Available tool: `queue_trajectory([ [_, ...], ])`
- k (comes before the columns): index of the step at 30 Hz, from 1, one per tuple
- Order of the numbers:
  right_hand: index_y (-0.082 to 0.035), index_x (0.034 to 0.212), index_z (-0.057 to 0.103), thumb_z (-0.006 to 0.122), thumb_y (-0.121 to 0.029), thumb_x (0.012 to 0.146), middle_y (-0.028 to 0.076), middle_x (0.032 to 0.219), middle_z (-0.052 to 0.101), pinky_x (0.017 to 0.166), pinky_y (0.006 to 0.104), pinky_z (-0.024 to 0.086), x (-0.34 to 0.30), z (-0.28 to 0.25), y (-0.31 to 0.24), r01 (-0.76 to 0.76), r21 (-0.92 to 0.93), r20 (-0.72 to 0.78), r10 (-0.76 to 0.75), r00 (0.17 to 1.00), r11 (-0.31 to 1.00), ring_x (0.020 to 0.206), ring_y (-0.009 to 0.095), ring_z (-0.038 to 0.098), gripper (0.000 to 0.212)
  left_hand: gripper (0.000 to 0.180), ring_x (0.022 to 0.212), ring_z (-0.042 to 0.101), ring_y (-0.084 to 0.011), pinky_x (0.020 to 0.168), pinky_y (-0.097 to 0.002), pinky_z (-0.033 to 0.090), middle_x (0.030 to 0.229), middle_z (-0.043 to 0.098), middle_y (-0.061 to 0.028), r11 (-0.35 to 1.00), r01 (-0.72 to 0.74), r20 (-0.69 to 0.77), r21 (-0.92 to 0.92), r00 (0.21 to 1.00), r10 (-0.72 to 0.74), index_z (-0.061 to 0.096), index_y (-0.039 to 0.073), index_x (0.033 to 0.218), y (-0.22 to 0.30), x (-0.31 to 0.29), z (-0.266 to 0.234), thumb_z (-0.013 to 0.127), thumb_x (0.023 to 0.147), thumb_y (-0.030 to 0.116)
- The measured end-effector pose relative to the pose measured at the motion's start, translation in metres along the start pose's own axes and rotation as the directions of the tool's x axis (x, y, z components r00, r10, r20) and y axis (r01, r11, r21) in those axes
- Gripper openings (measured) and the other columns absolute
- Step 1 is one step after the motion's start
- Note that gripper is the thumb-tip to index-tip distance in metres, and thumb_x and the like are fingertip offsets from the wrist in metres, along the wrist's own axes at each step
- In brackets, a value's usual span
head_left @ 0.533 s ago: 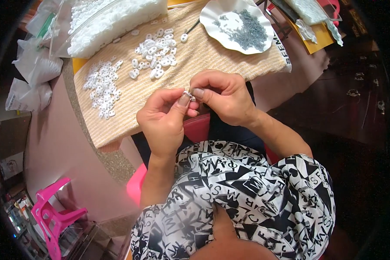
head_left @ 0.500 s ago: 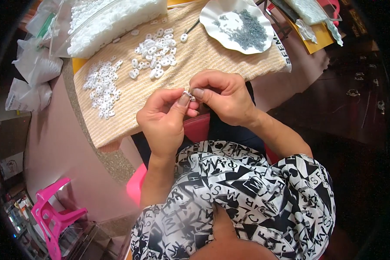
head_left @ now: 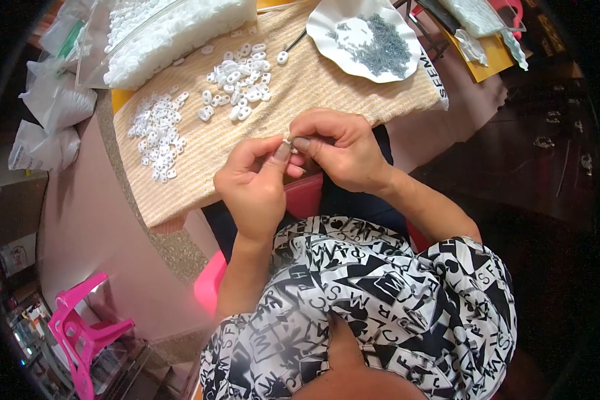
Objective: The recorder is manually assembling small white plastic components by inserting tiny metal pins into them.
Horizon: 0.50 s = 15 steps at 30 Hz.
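Close to the near edge of the towel, my left hand (head_left: 257, 177) and my right hand (head_left: 340, 147) meet fingertip to fingertip. Both pinch one small white plastic piece (head_left: 287, 141) between thumb and forefinger; the fingers cover most of it. Beyond them lies a loose pile of small white oval pieces with holes (head_left: 237, 77). A second pile of flatter white pieces with holes (head_left: 159, 133) is off to the left. A scalloped white dish (head_left: 327, 50) at the far right holds many small grey pins and a few white ones.
A clear plastic box (head_left: 90, 60) full of white pieces stands at the far left. One white piece on a dark stick (head_left: 283, 57) lies near the dish. The striped towel (head_left: 200, 157) covers the work surface. Plastic bags (head_left: 53, 107) and a pink stool (head_left: 80, 327) stand left.
Both hands stay pinched together in nearly the same place. My left hand has shifted slightly right, and the fingertips have turned a little around the small piece. The piles look unchanged.
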State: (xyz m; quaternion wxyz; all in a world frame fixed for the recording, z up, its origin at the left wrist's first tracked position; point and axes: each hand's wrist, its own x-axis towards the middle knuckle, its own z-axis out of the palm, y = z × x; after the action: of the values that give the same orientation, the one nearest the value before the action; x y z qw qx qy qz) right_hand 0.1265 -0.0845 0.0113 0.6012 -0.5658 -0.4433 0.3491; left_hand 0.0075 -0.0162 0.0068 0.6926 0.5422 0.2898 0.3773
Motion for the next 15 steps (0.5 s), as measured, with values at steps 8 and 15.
queue_trajectory([
  [8, 0.006, 0.092, 0.058, 0.055, 0.000, 0.081, 0.005, 0.083, 0.059, 0.064, 0.0199, 0.048, 0.006, -0.007, -0.006, -0.188, 0.238, 0.054, 0.180, 0.982, 0.953, 0.074, 0.009, 0.057, 0.013, 0.014, 0.062, 0.059, -0.0153, 0.056, -0.0224, 0.050, 0.075, 0.060, -0.0137, 0.971, 0.043, 0.014, -0.236, 0.999, -0.040, 0.057, -0.008, 0.092, -0.004, 0.008, -0.006, 0.057, 0.078, -0.005],
  [15, 0.006, 0.091, 0.057, 0.055, 0.000, 0.080, 0.007, 0.078, 0.061, 0.066, 0.0218, 0.049, 0.006, -0.006, -0.011, -0.084, 0.107, -0.021, 0.087, 0.996, 0.991, 0.072, 0.010, 0.060, 0.013, 0.015, 0.067, 0.061, -0.0176, 0.060, -0.0236, 0.051, 0.079, 0.061, -0.0157, 0.975, 0.079, -0.008, -0.209, 0.997, -0.082, 0.056, -0.009, 0.095, 0.000, 0.007, -0.004, 0.054, 0.080, -0.004],
])
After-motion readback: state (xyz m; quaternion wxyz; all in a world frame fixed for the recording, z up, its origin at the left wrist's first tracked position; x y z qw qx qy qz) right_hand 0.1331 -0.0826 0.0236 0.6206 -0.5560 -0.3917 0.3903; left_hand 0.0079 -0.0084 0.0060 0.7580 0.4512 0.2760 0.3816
